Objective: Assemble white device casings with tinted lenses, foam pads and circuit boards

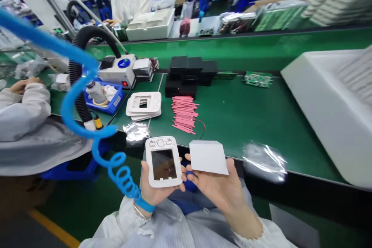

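One white panel [162, 155] in my left hand [151, 193], one white card [207, 157] in my right hand [221, 190]; on the green bench [247, 120] ahead I count one stack of white frames [154, 104], one heap of pink strips [183, 114], too many and too overlapped to count, one cluster of black blocks [181, 71], number uncertain where they hide one another, and two clear plastic pieces [136, 131] at the near edge, one to the left and one to the right; also one blue tray [117, 102] on the left and one white box [312, 110] on the right. Panel's long axis runs near to far, far end leaning slightly left; its three button outlines sit at the far end, its dark window [167, 167] nearer me; window side faces up. Card lies blank face up, slightly askew, its near edge dropping a little toward the right; its long axis I cannot tell, as its sides look close in length. Left hand grips the panel from below, thumb along its left edge, fingertips showing past its right edge; right hand is palm up beneath the card, thumb by the right edge, fingers spread toward the left; panel sits left of the card, the two apart, both just short of the bench edge.
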Demonstrator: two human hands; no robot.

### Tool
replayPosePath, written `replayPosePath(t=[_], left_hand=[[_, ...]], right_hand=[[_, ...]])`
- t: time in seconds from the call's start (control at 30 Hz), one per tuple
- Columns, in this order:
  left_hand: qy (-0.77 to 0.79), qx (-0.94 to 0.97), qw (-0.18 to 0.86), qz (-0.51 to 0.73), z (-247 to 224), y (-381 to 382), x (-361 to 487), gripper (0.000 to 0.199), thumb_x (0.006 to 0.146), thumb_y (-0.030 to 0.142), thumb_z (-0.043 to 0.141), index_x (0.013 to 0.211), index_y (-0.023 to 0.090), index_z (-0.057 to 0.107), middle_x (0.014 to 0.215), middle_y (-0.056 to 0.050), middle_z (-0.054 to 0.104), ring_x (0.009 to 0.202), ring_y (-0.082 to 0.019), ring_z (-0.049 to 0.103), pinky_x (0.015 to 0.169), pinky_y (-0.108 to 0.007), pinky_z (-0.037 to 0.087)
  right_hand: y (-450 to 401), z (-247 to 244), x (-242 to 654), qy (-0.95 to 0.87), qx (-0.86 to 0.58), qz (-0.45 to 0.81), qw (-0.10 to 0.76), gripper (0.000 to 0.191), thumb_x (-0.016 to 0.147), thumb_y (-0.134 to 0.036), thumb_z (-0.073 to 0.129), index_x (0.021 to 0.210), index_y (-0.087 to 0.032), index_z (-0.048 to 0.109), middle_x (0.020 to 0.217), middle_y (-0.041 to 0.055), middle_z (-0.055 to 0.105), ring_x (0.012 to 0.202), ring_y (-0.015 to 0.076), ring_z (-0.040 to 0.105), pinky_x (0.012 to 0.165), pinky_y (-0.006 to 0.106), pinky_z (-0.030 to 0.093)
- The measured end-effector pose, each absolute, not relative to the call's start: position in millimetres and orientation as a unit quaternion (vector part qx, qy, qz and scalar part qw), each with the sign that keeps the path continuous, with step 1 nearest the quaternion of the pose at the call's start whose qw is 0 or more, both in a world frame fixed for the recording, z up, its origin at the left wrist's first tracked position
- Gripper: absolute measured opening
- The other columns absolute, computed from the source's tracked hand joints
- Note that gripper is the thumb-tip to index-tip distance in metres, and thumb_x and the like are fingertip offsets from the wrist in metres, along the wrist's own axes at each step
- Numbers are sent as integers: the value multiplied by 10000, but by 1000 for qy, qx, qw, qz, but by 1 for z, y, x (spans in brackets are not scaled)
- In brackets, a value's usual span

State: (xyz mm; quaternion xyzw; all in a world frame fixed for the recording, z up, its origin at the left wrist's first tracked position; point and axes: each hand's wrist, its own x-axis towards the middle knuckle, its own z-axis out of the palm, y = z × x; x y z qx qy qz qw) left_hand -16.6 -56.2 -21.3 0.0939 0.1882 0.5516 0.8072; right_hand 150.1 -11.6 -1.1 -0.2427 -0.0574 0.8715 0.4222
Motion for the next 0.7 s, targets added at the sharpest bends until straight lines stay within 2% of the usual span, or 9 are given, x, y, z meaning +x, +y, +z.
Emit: replayPosePath(t=[0.27,0.4,0.5,0.57,0.7], left_hand=[[181,105,833,512,-17,-43,-1,902,680,783,414,1171,43,575,1030,-203,641,876,-294,593,668,-375,476],[186,103,834,508,-17,-42,-1,929,681,793,389,1186,32,558,1049,-211,632,895,-298,590,693,-389,480],[188,105,832,511,-17,-40,-2,930,688,791,382,1180,22,558,1053,-211,631,900,-297,595,706,-393,487],[194,105,833,507,-18,-39,-3,901,705,782,368,1157,30,575,1045,-209,636,901,-308,599,712,-407,482],[208,66,828,516,-22,-36,0,734,777,715,350,1163,138,587,1076,-155,638,971,-328,584,756,-436,453]], right_hand=[[-7,0,169,-124,-254,845,454,671,664,-664,607,1033,-106,665,892,145,693,753,223,630,661,332,508],[-5,-1,169,-188,-256,833,453,633,678,-686,581,993,-145,678,931,133,691,785,219,632,689,330,520],[-2,-2,170,-317,-264,787,458,620,734,-697,501,1031,-175,655,1016,132,672,814,227,638,727,363,531],[2,-1,171,-461,-289,695,470,566,737,-631,568,1122,-216,595,1094,119,645,884,243,632,779,394,524],[16,6,168,-781,-267,358,436,585,697,-433,723,1203,-233,509,1211,145,571,1042,297,548,879,490,455]])
